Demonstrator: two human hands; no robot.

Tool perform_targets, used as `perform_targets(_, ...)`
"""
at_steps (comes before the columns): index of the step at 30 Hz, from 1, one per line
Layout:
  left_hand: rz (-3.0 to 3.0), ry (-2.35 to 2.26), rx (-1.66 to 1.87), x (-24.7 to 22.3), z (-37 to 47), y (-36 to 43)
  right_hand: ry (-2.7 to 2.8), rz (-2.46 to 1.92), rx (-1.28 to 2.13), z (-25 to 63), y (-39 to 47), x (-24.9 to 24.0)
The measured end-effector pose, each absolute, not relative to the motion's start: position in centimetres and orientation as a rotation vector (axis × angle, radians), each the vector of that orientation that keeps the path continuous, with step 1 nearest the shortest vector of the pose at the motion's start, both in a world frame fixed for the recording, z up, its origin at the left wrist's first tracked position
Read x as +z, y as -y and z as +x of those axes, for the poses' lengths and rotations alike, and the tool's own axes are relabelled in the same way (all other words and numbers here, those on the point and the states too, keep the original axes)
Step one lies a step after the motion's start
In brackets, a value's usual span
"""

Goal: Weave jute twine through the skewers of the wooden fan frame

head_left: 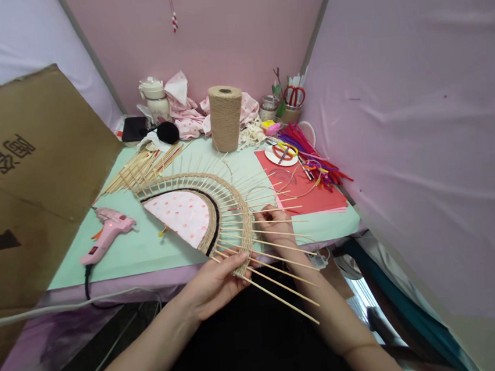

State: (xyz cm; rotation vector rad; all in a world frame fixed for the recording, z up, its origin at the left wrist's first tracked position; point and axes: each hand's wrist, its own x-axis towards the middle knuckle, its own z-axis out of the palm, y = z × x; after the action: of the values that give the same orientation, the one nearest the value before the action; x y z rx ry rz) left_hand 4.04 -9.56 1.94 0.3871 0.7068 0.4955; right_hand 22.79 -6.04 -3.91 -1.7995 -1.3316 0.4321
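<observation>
A half-round fan-shaped weaving [181,210] of thin sticks spreads out in front of me, tilted over the table's front edge. Its middle is pink-dotted white cloth edged with a black band, and a wide band of jute twine [245,220] runs across the sticks farther out. My left hand [221,278] is closed on the near end of this band, thumb on top. Behind the projecting sticks, my right hand [275,225] pinches a thin strand of twine, partly hidden by the sticks. Loose twine [294,191] loops over red paper beyond it.
A pink glue gun [109,232] lies at left beside a big cardboard sheet [31,171]. Loose sticks [141,169], a twine spool [226,120], a white jar [154,98], red-handled scissors [295,95], red paper [309,194] and colourful pipe cleaners [315,158] stand or lie farther back.
</observation>
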Motion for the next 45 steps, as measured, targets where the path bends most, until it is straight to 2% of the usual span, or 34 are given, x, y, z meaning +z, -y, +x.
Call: perform_targets(45, 0.236, -0.782, 0.631, 2.0, 4.9, 9.9, 1.342, -1.776, 0.38, 22.7, 5.9, -4.4)
